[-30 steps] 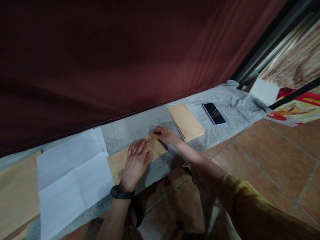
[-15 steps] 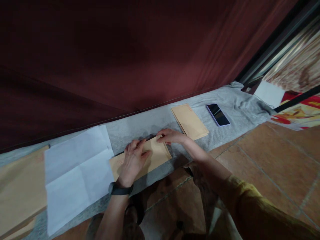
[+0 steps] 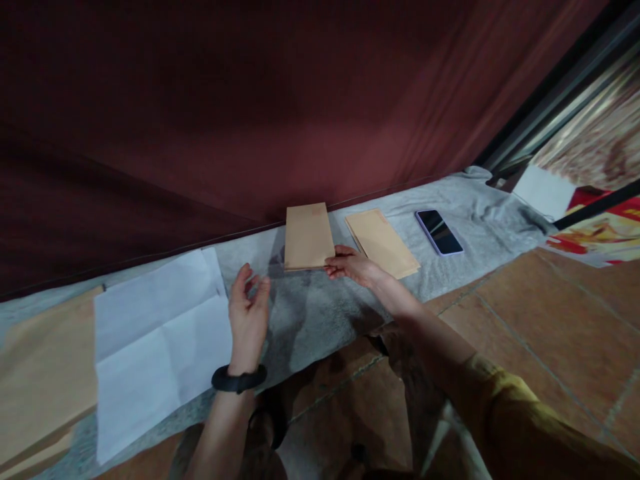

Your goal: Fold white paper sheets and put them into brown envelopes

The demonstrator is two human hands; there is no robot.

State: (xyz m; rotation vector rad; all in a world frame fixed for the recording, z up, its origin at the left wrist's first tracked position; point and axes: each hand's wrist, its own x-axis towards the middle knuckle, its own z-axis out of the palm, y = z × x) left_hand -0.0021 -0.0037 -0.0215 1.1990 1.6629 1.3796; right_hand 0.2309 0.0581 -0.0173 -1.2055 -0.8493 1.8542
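Note:
Pinched at its lower right corner by my right hand, a brown paper envelope is raised a little above the grey cloth. A small printed mark shows near its top right corner. My left hand is apart from it on the left, palm turned inward and fingers loosely curled but spread, with nothing in it. Just right of the held envelope lies a small pile of similar brown envelopes.
White creased paper sheets lie left of my left hand. Larger brown envelopes are at the far left. A phone rests right of the envelope pile. A dark red curtain hangs behind the cloth-covered ledge; tiled floor lies right.
The envelope has been lifted off the cloth and turned from lying crosswise to upright in my right hand. My left hand has let go of it and drawn back left.

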